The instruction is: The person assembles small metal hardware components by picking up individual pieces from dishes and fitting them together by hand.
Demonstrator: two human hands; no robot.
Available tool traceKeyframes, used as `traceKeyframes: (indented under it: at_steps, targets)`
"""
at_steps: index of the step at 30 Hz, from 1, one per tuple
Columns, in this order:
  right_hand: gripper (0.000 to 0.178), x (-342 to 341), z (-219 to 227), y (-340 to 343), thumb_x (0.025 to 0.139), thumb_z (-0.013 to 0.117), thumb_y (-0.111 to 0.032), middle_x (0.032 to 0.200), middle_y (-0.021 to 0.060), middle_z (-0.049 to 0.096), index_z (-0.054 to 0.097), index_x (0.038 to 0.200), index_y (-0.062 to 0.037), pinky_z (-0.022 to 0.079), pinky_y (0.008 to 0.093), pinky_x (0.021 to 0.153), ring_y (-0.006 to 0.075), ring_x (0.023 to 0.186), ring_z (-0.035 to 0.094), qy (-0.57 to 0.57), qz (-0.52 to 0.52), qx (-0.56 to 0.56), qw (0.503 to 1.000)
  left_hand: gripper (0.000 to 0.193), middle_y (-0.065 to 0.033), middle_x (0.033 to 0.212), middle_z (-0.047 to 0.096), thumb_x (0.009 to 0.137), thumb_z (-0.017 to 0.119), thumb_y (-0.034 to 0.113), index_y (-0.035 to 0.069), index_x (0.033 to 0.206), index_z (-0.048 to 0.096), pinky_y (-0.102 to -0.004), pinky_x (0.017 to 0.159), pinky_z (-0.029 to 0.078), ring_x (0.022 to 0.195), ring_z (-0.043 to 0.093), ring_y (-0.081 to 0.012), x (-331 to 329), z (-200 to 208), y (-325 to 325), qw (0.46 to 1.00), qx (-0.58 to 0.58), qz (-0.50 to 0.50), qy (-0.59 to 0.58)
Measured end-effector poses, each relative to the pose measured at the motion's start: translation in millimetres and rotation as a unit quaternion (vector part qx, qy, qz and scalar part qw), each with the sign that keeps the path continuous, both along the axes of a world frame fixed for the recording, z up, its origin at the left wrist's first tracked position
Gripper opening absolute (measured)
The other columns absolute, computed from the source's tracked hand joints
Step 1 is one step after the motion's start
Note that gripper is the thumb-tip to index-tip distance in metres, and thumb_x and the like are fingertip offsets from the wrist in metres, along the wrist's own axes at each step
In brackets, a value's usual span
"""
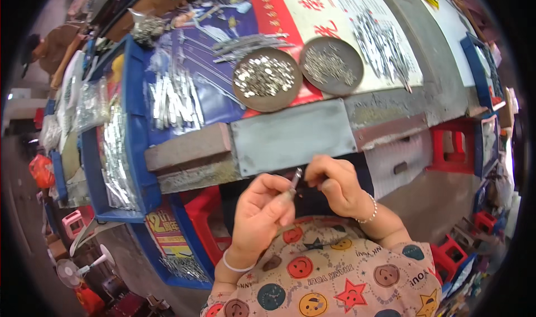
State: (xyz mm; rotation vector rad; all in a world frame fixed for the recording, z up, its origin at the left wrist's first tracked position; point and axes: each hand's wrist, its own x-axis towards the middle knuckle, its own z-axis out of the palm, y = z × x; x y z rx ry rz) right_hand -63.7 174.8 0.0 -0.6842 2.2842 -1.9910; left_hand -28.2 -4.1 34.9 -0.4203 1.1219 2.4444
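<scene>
Grey workbench (385, 106) spreads ahead of the left hand (257, 211) and right hand (338, 186). From where I stand, both hands sit just short of its edge, so loosened fingers could let a piece drop below it. Left of the hands, a long blue tray (139, 149) holds silvery strips (118, 161); a lower blue tray (192, 227), nearer the left forearm, holds finer ones. Ahead, past a metal plate (293, 133), are two round bowls: the left bowl (262, 102) heaped with shiny flat bits (268, 74), the right bowl (354, 74) with thinner ones. A careless reach could tip either. The left thumb and fingertips pinch a small silvery piece (296, 175); the right fingers curl beside it, gripping what, I cannot tell.
</scene>
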Motion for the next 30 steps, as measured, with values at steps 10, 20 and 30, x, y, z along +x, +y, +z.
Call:
traceKeyframes:
  at_steps: [10,20,30]
  targets:
    - [0.013,-5,-7,2,0.075,0.069,-0.003,0.065,0.0089,0.055,0.057,0.077,-0.0031,0.041,0.0328,0.046,0.0245,0.051,0.053,0.160,-0.082,0.124,0.976,0.012,-0.0157,0.073,0.061,0.082,0.059,0.006,0.000,0.091,0.055,-0.0406,0.055,0.047,0.060,0.061,-0.0320,-146,-4,-72,0.533,-0.775,0.059,0.335]
    - [0.012,-2,1,16,0.076,0.070,-0.006,0.066,0.0098,0.055,0.058,0.077,-0.0047,0.042,0.0344,0.047,0.0260,0.053,0.054,0.132,-0.050,0.115,0.983,0.011,-0.0030,0.077,0.057,0.086,0.060,0.004,-0.001,0.095,0.056,-0.0230,0.058,0.041,0.067,0.052,-0.0073,-105,53,-45,0.776,-0.536,0.057,0.327]
    - [0.009,35,8,-13,0.079,0.068,-0.008,0.071,0.0099,0.056,0.059,0.080,-0.0031,0.044,0.0331,0.049,0.0259,0.057,0.057,0.070,0.093,0.087,0.989,0.051,-0.0217,0.111,0.057,0.094,0.043,0.039,-0.007,0.113,0.053,-0.0365,0.094,0.041,0.107,0.055,-0.0284,-18,144,39,0.851,0.316,-0.341,0.244]
